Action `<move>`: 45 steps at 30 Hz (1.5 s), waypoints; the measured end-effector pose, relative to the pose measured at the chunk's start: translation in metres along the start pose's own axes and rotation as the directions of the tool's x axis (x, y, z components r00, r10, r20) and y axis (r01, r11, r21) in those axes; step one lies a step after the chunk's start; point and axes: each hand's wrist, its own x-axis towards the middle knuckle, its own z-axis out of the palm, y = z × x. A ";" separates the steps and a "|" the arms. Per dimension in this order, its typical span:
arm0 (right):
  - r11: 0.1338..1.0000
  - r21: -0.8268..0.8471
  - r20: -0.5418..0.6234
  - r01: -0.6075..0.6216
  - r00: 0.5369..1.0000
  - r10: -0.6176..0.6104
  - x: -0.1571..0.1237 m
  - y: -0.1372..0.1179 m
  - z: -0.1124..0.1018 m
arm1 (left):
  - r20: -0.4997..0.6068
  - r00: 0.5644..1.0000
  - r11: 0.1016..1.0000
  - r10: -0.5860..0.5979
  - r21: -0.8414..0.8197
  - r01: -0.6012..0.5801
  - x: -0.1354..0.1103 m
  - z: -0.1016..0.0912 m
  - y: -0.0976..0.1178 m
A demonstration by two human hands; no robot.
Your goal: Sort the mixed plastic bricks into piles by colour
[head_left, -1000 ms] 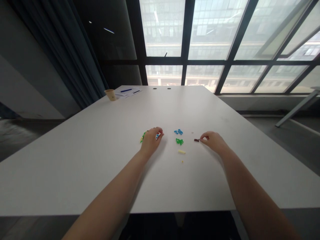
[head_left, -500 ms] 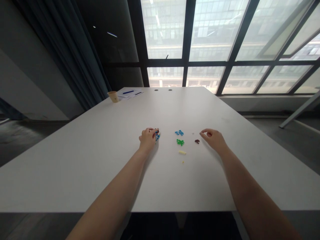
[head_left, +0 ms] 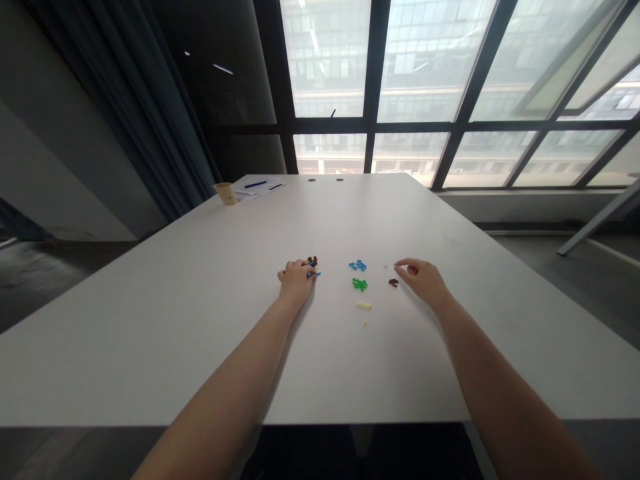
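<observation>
My left hand (head_left: 297, 283) rests over a mixed pile of tiny building bricks (head_left: 313, 260), its fingers bent down among brown and blue pieces and hiding part of them. What those fingers grip is too small to make out. My right hand (head_left: 421, 279) is closed in a pinch just above the table; anything between thumb and forefinger cannot be made out. A tiny whitish piece (head_left: 385, 267) lies left of its fingertips, and a small dark brown group (head_left: 393, 283) lies below them. Between the hands are a blue group (head_left: 357, 265) and a green group (head_left: 359, 285).
Closer to me lie a pale yellow strip (head_left: 364, 305) and a small yellow piece (head_left: 365, 325). At the far left of the white table (head_left: 200, 373) stand a paper cup (head_left: 226, 194) and papers (head_left: 260, 189) with a blue pen (head_left: 255, 184) on them.
My right hand has moved slightly left, toward the whitish piece. My left hand has shifted a little lower over the pile, uncovering more brown pieces at its far side.
</observation>
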 end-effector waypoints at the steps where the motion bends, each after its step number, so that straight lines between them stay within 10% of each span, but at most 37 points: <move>1: 1.000 0.002 0.004 -0.001 1.000 0.001 0.000 0.000 0.000 | 0.002 1.000 1.000 -0.001 0.007 0.001 0.000 -0.001 0.001; 33: 0.998 0.012 0.076 0.055 0.996 -0.055 -0.002 -0.007 0.002 | 0.013 0.987 0.986 0.161 -0.047 -0.161 0.000 0.004 0.006; 39: 0.998 0.001 0.067 0.066 0.996 -0.066 -0.001 -0.005 0.002 | -0.059 0.979 0.943 0.194 -0.265 -0.203 0.003 -0.001 0.007; 45: 0.998 0.002 0.071 0.064 0.995 -0.064 -0.001 -0.005 0.002 | -0.023 0.978 0.653 0.207 -0.741 -0.156 -0.010 -0.012 0.026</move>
